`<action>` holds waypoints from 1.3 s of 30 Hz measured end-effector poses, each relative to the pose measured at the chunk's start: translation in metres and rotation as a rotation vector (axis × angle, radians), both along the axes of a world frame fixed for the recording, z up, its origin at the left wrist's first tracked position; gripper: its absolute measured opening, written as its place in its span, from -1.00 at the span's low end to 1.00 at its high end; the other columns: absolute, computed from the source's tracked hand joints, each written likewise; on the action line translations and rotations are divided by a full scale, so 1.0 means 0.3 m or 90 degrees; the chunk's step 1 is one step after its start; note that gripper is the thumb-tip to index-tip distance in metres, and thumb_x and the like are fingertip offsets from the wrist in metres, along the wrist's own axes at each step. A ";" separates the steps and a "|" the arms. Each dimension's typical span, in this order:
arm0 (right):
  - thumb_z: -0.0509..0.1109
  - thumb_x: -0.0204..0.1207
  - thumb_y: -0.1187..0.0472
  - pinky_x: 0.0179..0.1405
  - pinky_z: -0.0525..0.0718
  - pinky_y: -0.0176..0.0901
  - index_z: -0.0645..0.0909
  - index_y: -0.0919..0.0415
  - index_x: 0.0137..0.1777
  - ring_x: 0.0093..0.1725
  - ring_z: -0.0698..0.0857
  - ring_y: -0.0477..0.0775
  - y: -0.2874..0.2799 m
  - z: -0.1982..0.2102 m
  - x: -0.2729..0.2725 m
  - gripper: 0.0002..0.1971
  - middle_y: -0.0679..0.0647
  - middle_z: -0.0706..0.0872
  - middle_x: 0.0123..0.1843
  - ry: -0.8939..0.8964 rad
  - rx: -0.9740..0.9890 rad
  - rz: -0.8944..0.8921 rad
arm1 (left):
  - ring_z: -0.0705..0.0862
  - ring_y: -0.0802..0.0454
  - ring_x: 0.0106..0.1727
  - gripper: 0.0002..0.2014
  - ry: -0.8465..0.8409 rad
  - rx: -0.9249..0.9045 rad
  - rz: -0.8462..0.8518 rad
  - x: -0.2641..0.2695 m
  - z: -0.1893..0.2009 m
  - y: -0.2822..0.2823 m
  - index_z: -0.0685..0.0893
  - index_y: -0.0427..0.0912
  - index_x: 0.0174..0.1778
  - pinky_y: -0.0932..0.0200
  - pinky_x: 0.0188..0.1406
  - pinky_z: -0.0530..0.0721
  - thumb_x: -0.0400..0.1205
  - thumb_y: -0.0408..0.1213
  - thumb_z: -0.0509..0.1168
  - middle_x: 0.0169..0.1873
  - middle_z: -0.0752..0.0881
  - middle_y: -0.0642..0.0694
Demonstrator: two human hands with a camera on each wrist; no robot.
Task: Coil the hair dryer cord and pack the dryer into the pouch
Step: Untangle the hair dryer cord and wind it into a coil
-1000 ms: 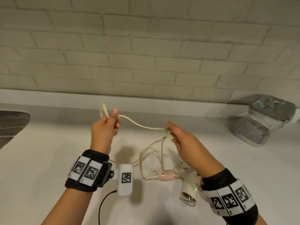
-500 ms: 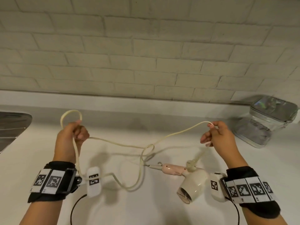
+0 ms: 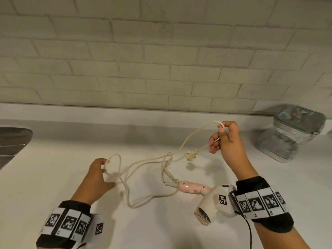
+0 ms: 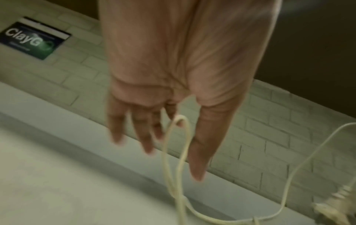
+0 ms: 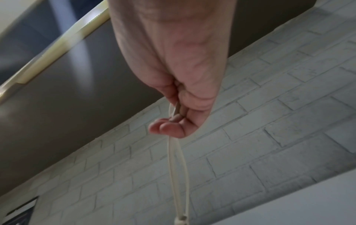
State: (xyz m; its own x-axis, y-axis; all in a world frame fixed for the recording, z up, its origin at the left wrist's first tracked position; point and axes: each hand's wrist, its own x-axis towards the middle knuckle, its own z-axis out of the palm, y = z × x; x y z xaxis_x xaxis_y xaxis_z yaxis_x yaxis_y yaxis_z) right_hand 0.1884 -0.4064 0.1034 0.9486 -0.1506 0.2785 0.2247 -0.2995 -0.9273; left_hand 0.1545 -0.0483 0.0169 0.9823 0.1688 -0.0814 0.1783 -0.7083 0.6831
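Observation:
A cream hair dryer (image 3: 209, 203) with a pink folding handle (image 3: 189, 187) lies on the white counter (image 3: 53, 177), just left of my right wrist. Its cream cord (image 3: 143, 160) sprawls in loose loops between my hands. My right hand (image 3: 220, 130) is raised and pinches the cord near its end, so the plug (image 3: 191, 155) hangs in the air below it. In the right wrist view the hand (image 5: 167, 126) grips the doubled cord (image 5: 173, 159). My left hand (image 4: 173, 159) is low over the counter with fingers straight, and a cord loop (image 4: 179, 121) hooks over a finger beside the thumb.
A clear pouch with a silver top (image 3: 291, 133) stands at the back right against the white brick wall (image 3: 161, 69). A metal sink edge (image 3: 12, 141) is at the far left. A black cable (image 3: 248, 230) trails from my right wrist camera.
My left hand dropped toward the counter, moved right and straightened its fingers. My right hand rose slightly with the cord, lifting the plug off the counter beside the dryer.

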 end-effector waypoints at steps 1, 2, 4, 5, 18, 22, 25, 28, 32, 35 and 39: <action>-0.03 0.70 0.29 -0.65 0.54 -0.29 0.30 -0.09 -0.12 -0.66 0.56 -0.06 0.006 -0.006 -0.003 -0.74 0.18 0.59 -0.43 -0.004 -0.001 0.005 | 0.46 -0.28 0.39 -0.12 -0.006 0.035 0.051 0.005 -0.006 0.001 0.31 -0.20 0.39 -0.13 0.27 0.50 0.20 -0.33 0.63 0.43 0.40 -0.31; -0.03 0.70 0.31 -0.64 0.54 -0.30 0.31 -0.09 -0.11 -0.66 0.56 -0.06 0.013 -0.012 -0.006 -0.73 0.18 0.59 -0.43 -0.007 -0.001 0.011 | 0.34 -0.31 0.48 0.04 -0.027 0.061 0.090 0.009 0.003 -0.006 0.18 -0.25 0.50 -0.22 0.39 0.38 0.18 -0.25 0.65 0.49 0.31 -0.34; -0.02 0.70 0.30 -0.63 0.54 -0.30 0.32 -0.08 -0.11 -0.65 0.55 -0.06 0.026 -0.017 -0.016 -0.74 0.19 0.59 -0.44 -0.011 0.004 0.025 | 0.31 -0.32 0.50 -0.01 -0.109 0.071 0.099 0.027 0.027 -0.048 0.18 -0.28 0.52 -0.22 0.44 0.30 0.26 -0.19 0.60 0.49 0.32 -0.36; -0.01 0.70 0.29 -0.63 0.53 -0.31 0.32 -0.08 -0.10 -0.65 0.54 -0.06 0.034 -0.017 -0.021 -0.76 0.18 0.58 -0.44 -0.014 0.007 0.031 | 0.36 -0.30 0.46 -0.16 -0.134 0.061 0.065 0.042 0.036 -0.083 0.29 -0.27 0.47 -0.16 0.43 0.33 0.34 -0.20 0.55 0.45 0.40 -0.35; 0.04 0.68 0.25 -0.60 0.53 -0.30 0.39 -0.02 -0.04 -0.62 0.53 -0.03 0.049 -0.019 -0.100 -0.84 0.13 0.57 -0.47 -0.011 0.046 0.023 | 0.65 -0.01 -0.20 -0.77 0.142 -0.250 -0.138 0.282 -0.117 -0.502 0.67 -0.12 -0.29 0.21 -0.13 0.55 0.62 -0.35 0.17 -0.31 0.68 -0.09; 0.13 0.65 0.25 -0.60 0.48 -0.32 0.56 0.09 -0.03 -0.62 0.47 -0.07 0.041 -0.055 -0.104 -0.84 0.10 0.55 -0.52 0.024 0.018 0.011 | 0.63 0.08 -0.14 -0.68 0.075 -0.401 -0.125 0.215 -0.026 -0.493 0.67 -0.13 -0.31 0.28 -0.05 0.57 0.60 -0.48 0.06 -0.20 0.70 -0.03; 0.24 0.60 0.19 -0.49 0.46 -0.39 0.68 -0.07 -0.02 -0.58 0.44 -0.15 0.060 -0.083 -0.099 -0.80 -0.06 0.52 -0.59 0.014 -0.074 0.029 | 0.66 0.14 -0.30 -0.66 0.008 -0.511 -0.187 0.141 0.041 -0.501 0.66 -0.23 -0.26 0.38 -0.20 0.65 0.56 -0.64 0.04 0.03 0.69 -0.05; 0.29 0.58 0.11 -0.38 0.48 -0.40 0.70 -0.15 0.08 -0.46 0.56 -0.20 0.105 -0.076 -0.095 -0.80 -0.25 0.63 -0.54 0.008 -0.211 0.039 | 0.66 0.20 -0.38 -0.68 -0.075 -0.512 -0.236 0.092 0.087 -0.532 0.71 -0.15 -0.16 0.31 -0.21 0.68 0.57 -0.62 0.15 0.06 0.71 0.07; 0.23 0.60 0.07 -0.27 0.51 -0.20 0.66 -0.19 0.15 -0.09 0.71 0.05 0.158 -0.038 -0.078 -0.76 -0.03 0.83 -0.08 0.068 -0.433 0.062 | 0.58 0.13 -0.38 -0.71 -0.120 -0.530 -0.211 0.065 0.120 -0.552 0.72 -0.05 -0.01 0.31 -0.30 0.63 0.50 -0.53 0.33 -0.30 0.79 0.19; 0.15 0.61 0.17 -0.28 0.51 -0.17 0.58 -0.22 0.24 -0.07 0.68 0.10 0.172 -0.025 -0.070 -0.66 0.00 0.80 0.02 0.096 -0.514 0.117 | 0.58 -0.01 -0.31 -0.73 -0.132 -0.513 -0.189 0.066 0.129 -0.553 0.67 -0.10 0.01 0.28 -0.26 0.63 0.45 -0.46 0.42 -0.14 0.74 0.12; 0.04 0.48 0.16 -0.22 0.61 -0.03 0.68 -0.16 -0.13 -0.19 0.67 0.08 0.194 -0.014 -0.095 -0.64 0.02 0.78 -0.12 0.146 -0.320 0.201 | 0.60 0.09 -0.11 -0.54 -0.119 -0.458 -0.188 0.064 0.144 -0.545 0.58 0.09 0.06 0.28 -0.09 0.66 0.38 -0.51 0.45 -0.11 0.62 0.05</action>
State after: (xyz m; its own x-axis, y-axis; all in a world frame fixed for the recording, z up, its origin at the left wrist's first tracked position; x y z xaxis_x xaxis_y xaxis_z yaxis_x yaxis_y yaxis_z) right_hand 0.1598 -0.3483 0.0992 0.9699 0.2420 0.0267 0.1854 -0.6631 -0.7252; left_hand 0.1737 -0.2117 0.0602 0.9862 -0.1322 0.0999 -0.1113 -0.0822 0.9904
